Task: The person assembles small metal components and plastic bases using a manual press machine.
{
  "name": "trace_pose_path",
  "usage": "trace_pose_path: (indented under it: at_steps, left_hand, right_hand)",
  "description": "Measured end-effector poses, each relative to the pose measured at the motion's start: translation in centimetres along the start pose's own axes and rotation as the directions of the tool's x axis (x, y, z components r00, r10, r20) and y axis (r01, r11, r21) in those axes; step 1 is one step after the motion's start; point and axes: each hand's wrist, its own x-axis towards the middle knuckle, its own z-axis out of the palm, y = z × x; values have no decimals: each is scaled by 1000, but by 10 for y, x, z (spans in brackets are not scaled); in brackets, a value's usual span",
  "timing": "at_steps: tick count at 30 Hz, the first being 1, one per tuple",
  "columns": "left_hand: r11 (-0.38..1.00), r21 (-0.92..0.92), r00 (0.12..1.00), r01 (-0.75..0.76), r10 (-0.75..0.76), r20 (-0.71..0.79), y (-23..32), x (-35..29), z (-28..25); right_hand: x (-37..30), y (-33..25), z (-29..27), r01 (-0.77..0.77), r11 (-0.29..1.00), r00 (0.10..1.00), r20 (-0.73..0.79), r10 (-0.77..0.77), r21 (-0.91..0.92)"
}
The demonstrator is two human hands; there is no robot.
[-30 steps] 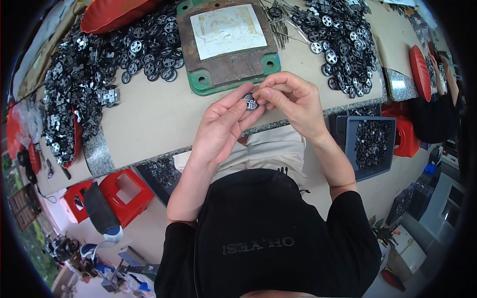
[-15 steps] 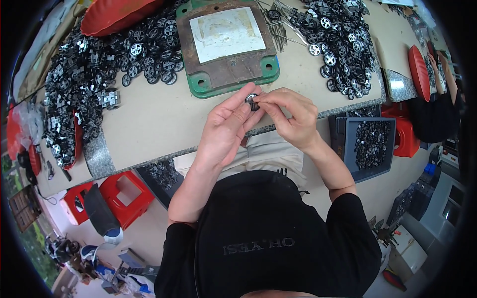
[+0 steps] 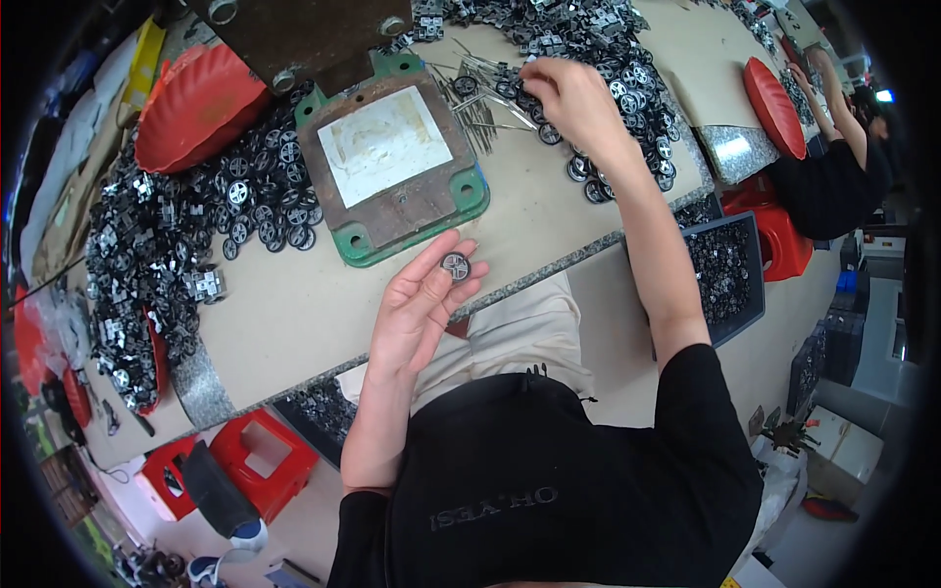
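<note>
My left hand [image 3: 417,306] is closed on a small black toy wheel [image 3: 455,266] with silver spokes, pinched between thumb and fingers just in front of the green-edged press plate [image 3: 392,211]. Its spoked face is turned up. Over the right-hand pile of wheels [image 3: 632,98], my right hand [image 3: 580,103] reaches out with curled fingers. Its fingertips are at the pile's left edge, near the thin metal rods [image 3: 478,108]; whatever they hold, if anything, is hidden.
Black and silver clips [image 3: 147,250] heap up at the left, beside more wheels [image 3: 279,191] and a red scalloped tray [image 3: 201,108]. A dark metal block [image 3: 304,39] overhangs the plate's far side. A grey crate of parts [image 3: 750,284] stands beyond the table's right edge. Another person's arms [image 3: 833,98] show far right.
My right hand has left the wheel and moved away to the right-hand pile. My left hand keeps the wheel, its spoked face now showing. The whole view has shifted and turned.
</note>
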Motion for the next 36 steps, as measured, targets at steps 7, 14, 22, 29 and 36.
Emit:
trace_pose_path:
  at_steps: [7, 14, 22, 29, 36]
  left_hand:
    - [1000, -14, 1000, 10, -10, -2, 3, 3, 1]
    - [996, -32, 996, -86, 86, -10, 5, -1, 3]
    - [989, 81, 989, -123, 129, -66, 4, 1, 17]
    - [982, 128, 981, -141, 156, -114, 0, -2, 16]
    - [954, 222, 956, -199, 239, -168, 0, -2, 19]
  right_hand:
    - [46, 30, 17, 74, 963, 982, 187, -26, -259]
    - [-16, -12, -11, -287, 687, 950, 294, 111, 668]
    - [-92, -34, 22, -299, 286, 951, 308, 15, 910]
    - [-101, -39, 25, -368, 161, 929, 369, 26, 916]
    - [-104, -43, 33, -221, 276, 975, 222, 29, 935]
